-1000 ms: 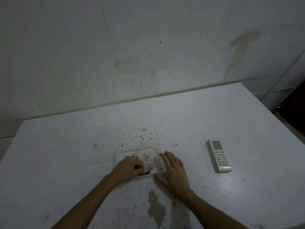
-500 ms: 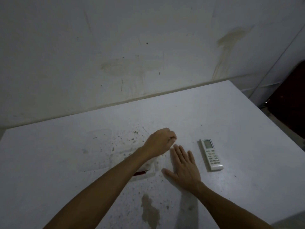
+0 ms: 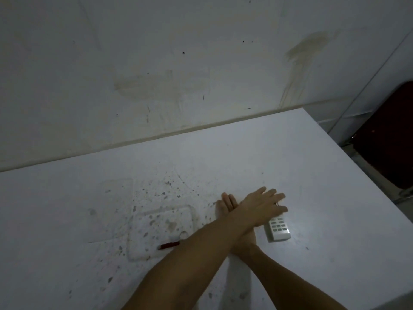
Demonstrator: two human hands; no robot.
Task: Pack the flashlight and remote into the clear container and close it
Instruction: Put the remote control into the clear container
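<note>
Left hand [image 3: 262,205] open, crossed over flat right hand [image 3: 225,204], fingers on remote [image 3: 278,229]; its long axis runs toward wall.

The small red cylindrical flashlight [image 3: 169,245] lies in the clear plastic container [image 3: 143,233], left of the white rectangular remote [image 3: 278,229] on the white table [image 3: 67,220].

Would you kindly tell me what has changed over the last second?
The left hand left the clear container and crossed rightward over the right hand, its fingers now spread on the remote; no firm hold is visible. The red flashlight lies in the container. Right hand and remote stayed put.
</note>
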